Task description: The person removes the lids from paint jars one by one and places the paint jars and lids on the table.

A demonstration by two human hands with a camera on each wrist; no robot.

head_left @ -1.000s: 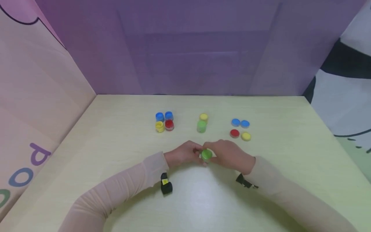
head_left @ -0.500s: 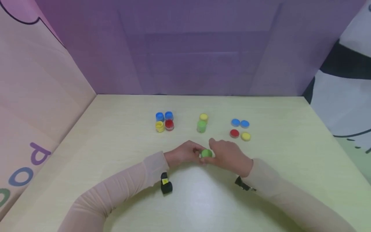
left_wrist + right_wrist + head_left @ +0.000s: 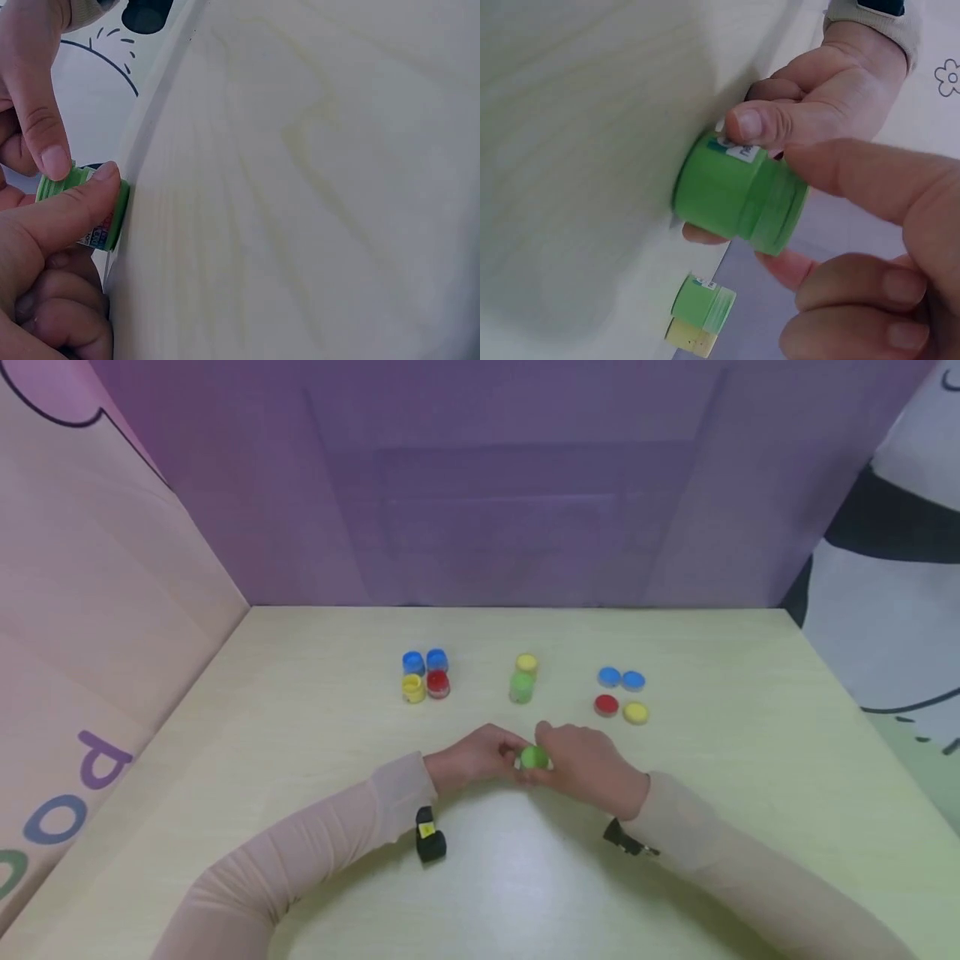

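A small green jar [image 3: 716, 184] with a label is held low over the table in front of the person. The left hand [image 3: 480, 756] grips its body, thumb across the side in the left wrist view. The right hand [image 3: 596, 767] pinches the jar's green lid [image 3: 776, 206] between thumb and a finger, from the right. In the right wrist view the lid sits on the jar's end, and the other right fingers are curled beside it. Behind the hands stand another green jar [image 3: 521, 687] and a yellow jar [image 3: 527, 665].
At the back left, two blue jars [image 3: 414, 662], a yellow jar [image 3: 413, 689] and a red jar [image 3: 438, 684] stand close together. Blue lids [image 3: 610, 677], a red lid [image 3: 607, 705] and a yellow lid [image 3: 636, 713] lie to the right. A purple wall [image 3: 502, 527] borders the table.
Half a second ago the right forefinger was raised off the lid; now the right fingers are back against it. The right wrist has shifted slightly left. The left hand stays in place.
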